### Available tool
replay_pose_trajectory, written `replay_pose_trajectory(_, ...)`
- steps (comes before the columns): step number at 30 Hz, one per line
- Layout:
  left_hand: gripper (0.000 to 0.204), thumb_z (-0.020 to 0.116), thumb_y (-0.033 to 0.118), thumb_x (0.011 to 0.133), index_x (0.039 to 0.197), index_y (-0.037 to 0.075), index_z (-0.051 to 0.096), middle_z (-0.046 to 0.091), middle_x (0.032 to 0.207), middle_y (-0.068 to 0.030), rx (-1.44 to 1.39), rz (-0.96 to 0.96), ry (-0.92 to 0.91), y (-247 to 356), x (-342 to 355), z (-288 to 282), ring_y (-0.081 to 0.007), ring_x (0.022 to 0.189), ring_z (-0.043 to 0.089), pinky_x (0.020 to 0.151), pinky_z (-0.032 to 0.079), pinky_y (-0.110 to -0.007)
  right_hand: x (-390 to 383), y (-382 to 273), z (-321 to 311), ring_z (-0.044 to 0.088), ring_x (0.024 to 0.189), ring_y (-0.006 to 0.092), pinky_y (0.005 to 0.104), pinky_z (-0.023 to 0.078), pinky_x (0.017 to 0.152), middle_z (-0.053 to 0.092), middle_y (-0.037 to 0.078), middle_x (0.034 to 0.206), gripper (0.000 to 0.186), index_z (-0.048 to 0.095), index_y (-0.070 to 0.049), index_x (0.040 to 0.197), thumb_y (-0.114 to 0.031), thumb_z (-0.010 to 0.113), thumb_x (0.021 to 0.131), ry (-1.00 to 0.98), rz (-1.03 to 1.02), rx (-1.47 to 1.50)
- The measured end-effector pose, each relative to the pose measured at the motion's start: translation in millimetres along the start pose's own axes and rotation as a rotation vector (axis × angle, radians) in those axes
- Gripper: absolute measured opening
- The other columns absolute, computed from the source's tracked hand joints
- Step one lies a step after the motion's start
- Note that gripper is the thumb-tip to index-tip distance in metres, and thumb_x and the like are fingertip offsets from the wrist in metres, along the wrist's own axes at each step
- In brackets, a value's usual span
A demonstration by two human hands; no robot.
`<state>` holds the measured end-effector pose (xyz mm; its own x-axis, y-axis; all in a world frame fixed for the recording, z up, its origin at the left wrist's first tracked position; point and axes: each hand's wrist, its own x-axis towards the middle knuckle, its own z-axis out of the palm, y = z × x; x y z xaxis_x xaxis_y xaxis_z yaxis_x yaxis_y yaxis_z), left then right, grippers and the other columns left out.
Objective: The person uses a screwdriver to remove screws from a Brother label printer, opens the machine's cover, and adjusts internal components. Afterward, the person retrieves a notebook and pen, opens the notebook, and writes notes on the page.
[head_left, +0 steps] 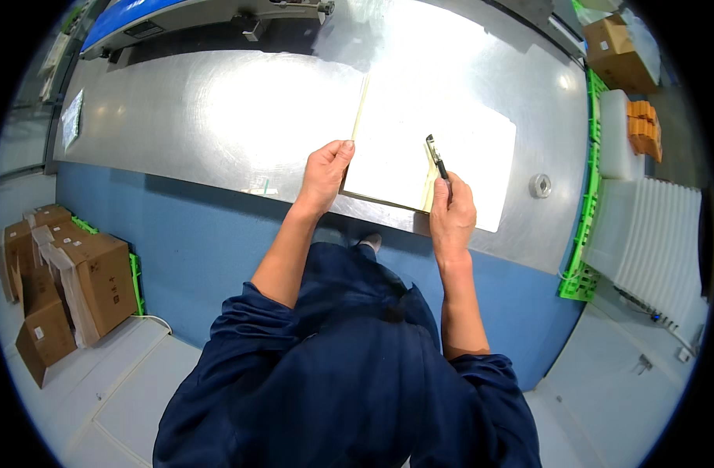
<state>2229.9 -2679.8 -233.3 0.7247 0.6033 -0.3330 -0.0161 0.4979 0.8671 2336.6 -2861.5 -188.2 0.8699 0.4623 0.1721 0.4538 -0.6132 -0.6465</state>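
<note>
An open notebook [474,132] with pale, glare-washed pages lies on the metal table near its front edge. My left hand [323,178] pinches the notebook's left edge between thumb and fingers. Over the lower middle of the pages, my right hand [453,217] grips a black pen [441,167], its far end pointing away from me. A yellowish strip along the inner page edge shows beside the pen. Any writing on the pages is lost in the glare.
A ring-shaped clear roll [540,186] sits right of the notebook. A blue-and-white machine [177,31] stands at the back left, and a small clear packet [72,119] lies at the left end. Cardboard boxes [99,273] are on the floor left; green crates [583,234] and white ribbed panels [653,234] flank the right.
</note>
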Motion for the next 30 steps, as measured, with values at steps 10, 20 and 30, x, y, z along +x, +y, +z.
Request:
replay_pose_trajectory(10,0.03,0.051,0.026,0.099,0.1,-0.002,0.063,0.064,0.086,-0.0035,0.004,-0.039,-0.021,-3,1,1,-0.0072,0.075,0.057,0.069,0.048,-0.022,-3,-7,-7,0.057,0.067,0.0202,0.0324,0.047,0.064,0.058,0.01,0.081,0.025,0.065,-0.007,0.113,-0.018,0.058,0.092,-0.076,0.05,-0.047)
replay_pose_trajectory(20,0.03,0.053,0.028,0.098,0.093,0.0,0.064,0.059,0.073,0.0029,0.001,0.0,-0.017,-7,2,1,-0.0031,0.062,0.048,0.056,0.041,-0.019,-3,-7,-4,0.057,0.062,0.0224,0.0355,0.048,0.058,0.055,0.008,0.074,0.022,0.067,-0.009,0.107,-0.015,0.062,0.087,-0.05,0.039,-0.048)
replay_pose_trajectory(30,0.03,0.053,0.028,0.098,0.092,0.0,0.064,0.053,0.07,0.0056,0.022,0.001,-0.007,-5,1,3,-0.002,0.06,0.042,0.053,0.037,-0.019,-2,-5,-3,0.053,0.061,0.0165,0.0309,0.046,0.06,0.053,0.006,0.073,0.025,0.066,-0.008,0.112,-0.019,0.06,0.091,-0.086,0.052,-0.094)
